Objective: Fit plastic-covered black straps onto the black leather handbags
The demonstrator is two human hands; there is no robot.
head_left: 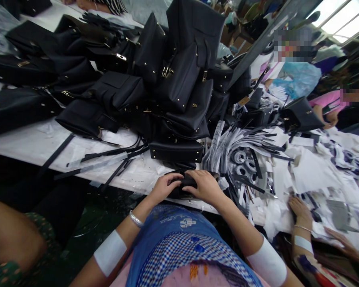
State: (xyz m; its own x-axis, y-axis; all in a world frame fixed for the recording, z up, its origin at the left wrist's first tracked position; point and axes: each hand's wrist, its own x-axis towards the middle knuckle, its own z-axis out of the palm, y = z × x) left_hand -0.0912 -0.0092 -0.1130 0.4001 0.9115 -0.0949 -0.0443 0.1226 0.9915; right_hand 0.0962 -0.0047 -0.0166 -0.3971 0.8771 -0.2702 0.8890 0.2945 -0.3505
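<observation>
**Two Hands, One Black Piece at the Table's Edge**

A worker in a blue apron (164, 223) bends both arms toward a black leather-like piece (178, 193) at the near edge of a white table (20, 149). The left hand (166, 185) and right hand (206, 186) lie on it side by side, thumbs facing; whether they grip it firmly or only rest there cannot be told. Just beyond sits a black bag with metal studs (176, 151), grey and black strips (242, 139) heaped to its right. Black handbags (179, 79) pile up behind; farther off stands a person in pink (329, 99).
</observation>
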